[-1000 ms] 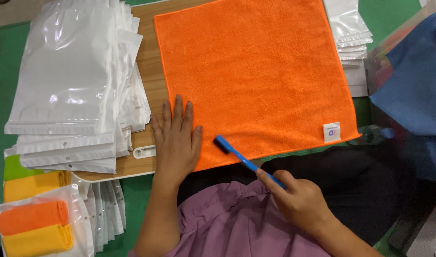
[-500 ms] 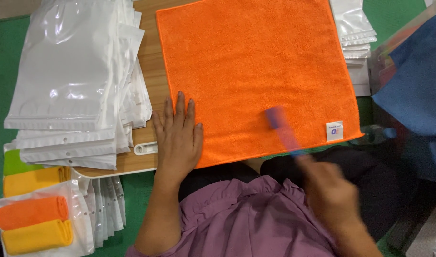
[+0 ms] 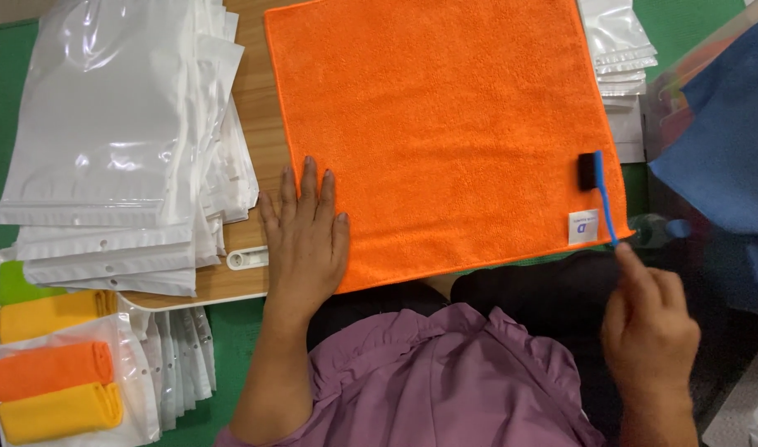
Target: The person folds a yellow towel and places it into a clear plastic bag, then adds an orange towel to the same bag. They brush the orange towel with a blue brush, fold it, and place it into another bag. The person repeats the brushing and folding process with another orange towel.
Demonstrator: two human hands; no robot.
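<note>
**Orange cloth flat on the bench, brush at its right edge**

Only the head view here, looking straight down. The orange cloth (image 3: 437, 132) is spread out flat on the wooden bench (image 3: 259, 149), with a small white label (image 3: 583, 227) near its bottom right corner.

The left hand (image 3: 306, 240) lies palm down with fingers stretched and slightly spread, so it's open and gripping nothing. It presses on the cloth's bottom left corner, half on the cloth and half on the bare wood, with the forearm running down toward the purple shirt (image 3: 445, 381).

The right hand (image 3: 648, 327) sits off the cloth's bottom right corner, below the bench edge, fingers curled closed around the end of a thin blue brush (image 3: 601, 194). The handle points up and away from the hand, and the dark head rests on the cloth right at its right edge, just above the label.

A stack of clear plastic bags (image 3: 114, 132) sits left of the cloth, just beside the left hand. Bottom left there's a bagged pair of folded cloths (image 3: 56, 389), orange over yellow. A blue cloth (image 3: 722, 149) is at the far right.
</note>
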